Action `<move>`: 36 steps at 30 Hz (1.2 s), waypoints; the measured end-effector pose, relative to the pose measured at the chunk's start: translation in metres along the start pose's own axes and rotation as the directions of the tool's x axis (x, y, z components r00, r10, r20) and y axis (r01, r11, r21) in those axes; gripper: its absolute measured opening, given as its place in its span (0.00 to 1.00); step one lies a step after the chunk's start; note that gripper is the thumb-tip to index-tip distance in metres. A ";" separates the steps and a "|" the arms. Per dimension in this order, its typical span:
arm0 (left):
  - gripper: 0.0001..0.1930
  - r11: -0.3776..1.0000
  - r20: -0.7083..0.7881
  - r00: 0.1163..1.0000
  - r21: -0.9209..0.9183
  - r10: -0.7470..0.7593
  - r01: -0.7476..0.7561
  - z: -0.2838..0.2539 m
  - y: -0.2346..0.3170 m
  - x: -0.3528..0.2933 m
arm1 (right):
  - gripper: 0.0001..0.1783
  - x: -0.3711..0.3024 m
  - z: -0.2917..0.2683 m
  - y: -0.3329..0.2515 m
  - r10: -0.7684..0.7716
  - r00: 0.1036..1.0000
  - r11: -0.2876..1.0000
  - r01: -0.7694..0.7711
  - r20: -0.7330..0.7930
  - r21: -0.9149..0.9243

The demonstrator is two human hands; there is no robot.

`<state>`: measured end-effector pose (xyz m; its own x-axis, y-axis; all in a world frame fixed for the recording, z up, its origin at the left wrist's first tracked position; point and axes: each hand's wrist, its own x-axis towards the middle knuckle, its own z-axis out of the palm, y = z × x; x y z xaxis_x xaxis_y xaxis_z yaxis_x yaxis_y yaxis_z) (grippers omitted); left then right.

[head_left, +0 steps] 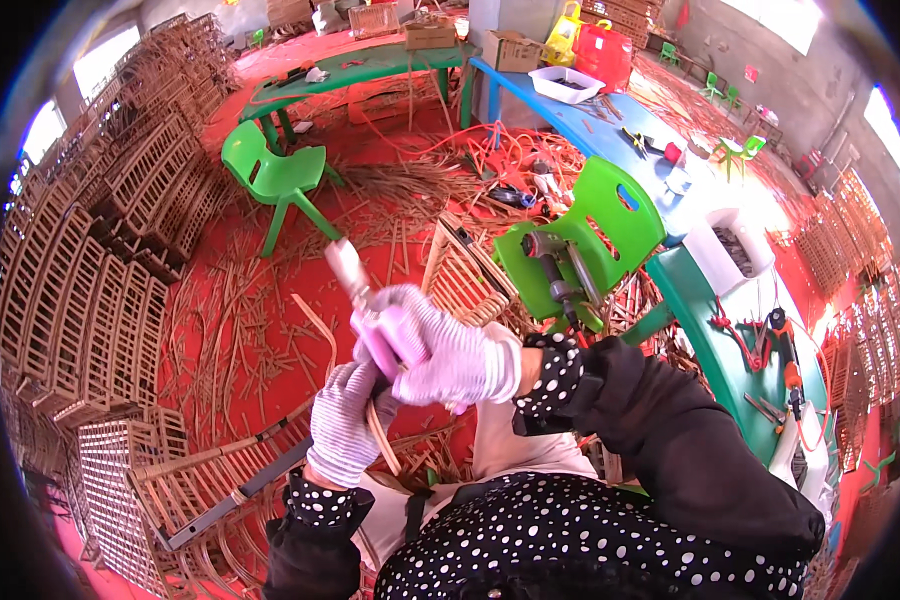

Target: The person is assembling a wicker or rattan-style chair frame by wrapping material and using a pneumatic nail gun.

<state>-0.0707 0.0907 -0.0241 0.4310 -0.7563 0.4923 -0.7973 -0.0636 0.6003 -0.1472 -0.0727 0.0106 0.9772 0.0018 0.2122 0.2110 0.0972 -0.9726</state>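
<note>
My right hand (450, 345), in a striped pale glove, is closed around a tool with pink-purple handles (395, 335). The tool's pale head (346, 268) points up and away, smeared by motion, so its exact kind is unclear. Just below, my left hand (348, 420), gloved alike, is closed on a thin curved cane strip (382, 440). One end of the strip rises beyond the left hand and the other hangs toward my lap. Both hands are close together, nearly touching. A slatted cane panel (205, 490) with a dark bar (235, 497) lies at the lower left.
A green chair (625, 205) ahead right bears a nail gun (560, 275). Another green chair (270, 175) stands far left. Stacked slatted racks (90, 290) line the left. Tables (770, 355) at right carry tools and a white bin (725, 250). Cane scraps litter the red floor.
</note>
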 end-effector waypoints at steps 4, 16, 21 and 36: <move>0.06 0.901 -0.031 0.940 -0.300 -0.338 0.314 -0.018 0.012 -0.002 | 0.38 0.009 -0.045 -0.024 -0.211 0.977 0.967 0.210 0.011 -0.141; 0.11 0.572 0.032 0.811 -0.693 -0.585 0.440 -0.021 -0.004 -0.006 | 0.29 0.000 -0.076 -0.023 0.123 0.880 -0.047 0.467 0.459 -0.883; 0.12 0.553 0.007 0.818 -0.734 -0.575 0.395 -0.021 0.004 -0.004 | 0.30 0.013 -0.067 -0.021 0.188 0.847 -0.116 0.522 0.497 -0.845; 0.12 0.545 0.052 0.786 -0.693 -0.616 0.473 -0.023 0.007 -0.001 | 0.30 0.035 -0.060 -0.031 0.227 0.772 -0.014 0.612 0.593 -0.791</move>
<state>-0.0674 0.1059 -0.0057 0.8078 -0.5892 -0.0153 0.0620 0.0590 0.9963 -0.1184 -0.1352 0.0420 0.7896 0.6137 -0.0010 0.6123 -0.7877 0.0689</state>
